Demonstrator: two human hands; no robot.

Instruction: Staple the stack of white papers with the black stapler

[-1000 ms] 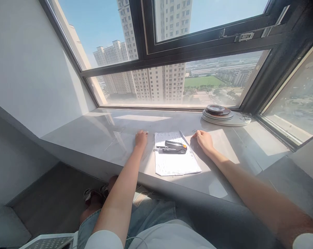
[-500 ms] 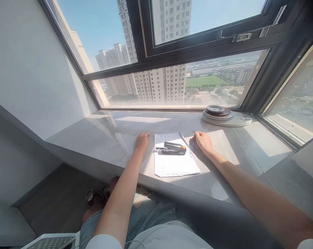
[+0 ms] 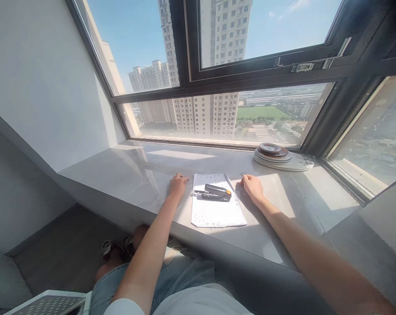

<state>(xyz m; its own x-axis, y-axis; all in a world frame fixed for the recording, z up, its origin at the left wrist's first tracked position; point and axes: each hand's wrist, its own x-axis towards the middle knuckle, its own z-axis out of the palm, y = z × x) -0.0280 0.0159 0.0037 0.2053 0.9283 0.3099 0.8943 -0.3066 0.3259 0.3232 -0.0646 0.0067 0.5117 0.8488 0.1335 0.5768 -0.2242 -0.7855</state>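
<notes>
A sheet of printed paper (image 3: 215, 211) lies on the grey stone window ledge (image 3: 125, 170). On its upper part rests a black stapler (image 3: 215, 192) with an orange tip. My left hand (image 3: 178, 183) lies palm down on the ledge just left of the paper, fingers loosely curled, holding nothing. Just right of the paper my right hand (image 3: 253, 187) rests on the ledge the same way, its fingers bent down against the stone. Neither hand touches the stapler.
A stack of round plates (image 3: 282, 157) stands at the back right of the ledge by the window frame (image 3: 217, 78). A white wall closes the left side. My knees in jeans sit under the ledge's front edge.
Both hands stay in place beside the paper. The head camera has tilted up a little, so everything sits lower in the picture.
</notes>
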